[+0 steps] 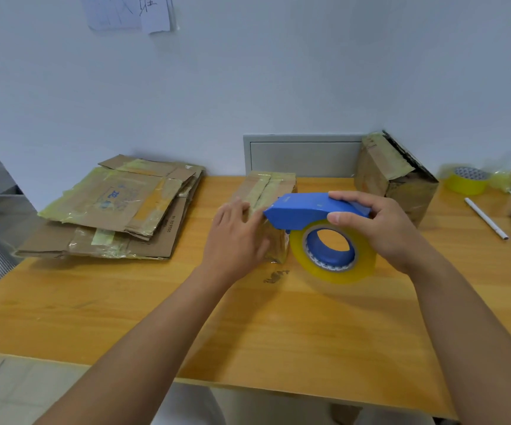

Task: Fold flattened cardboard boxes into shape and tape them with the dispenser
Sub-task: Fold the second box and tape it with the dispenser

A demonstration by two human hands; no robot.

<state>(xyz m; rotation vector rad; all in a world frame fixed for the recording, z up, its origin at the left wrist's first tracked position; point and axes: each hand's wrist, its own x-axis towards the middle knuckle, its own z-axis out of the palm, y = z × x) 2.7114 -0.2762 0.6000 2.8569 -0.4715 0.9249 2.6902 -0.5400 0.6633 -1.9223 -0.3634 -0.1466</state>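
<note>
Left hand (pixel 238 237) and tape dispenser (pixel 315 216) hide the box's (pixel 266 187) near side.

Pale blue-white wall (pixel 278 72) ahead of me, papers (pixel 128 12) pinned high on it, grey panel (pixel 303 154) set low behind my orange wooden surface (pixel 248 326), pale tiled floor (pixel 9 391) below left, soft even light.

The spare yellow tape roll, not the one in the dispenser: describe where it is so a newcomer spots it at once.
Start at the wooden table and follow its back edge to the far right corner. Past the upright taped cardboard box lies the loose yellow tape roll, flat on its side. Unlike the roll in the blue tape dispenser, it has no holder and a patterned white core.
</note>
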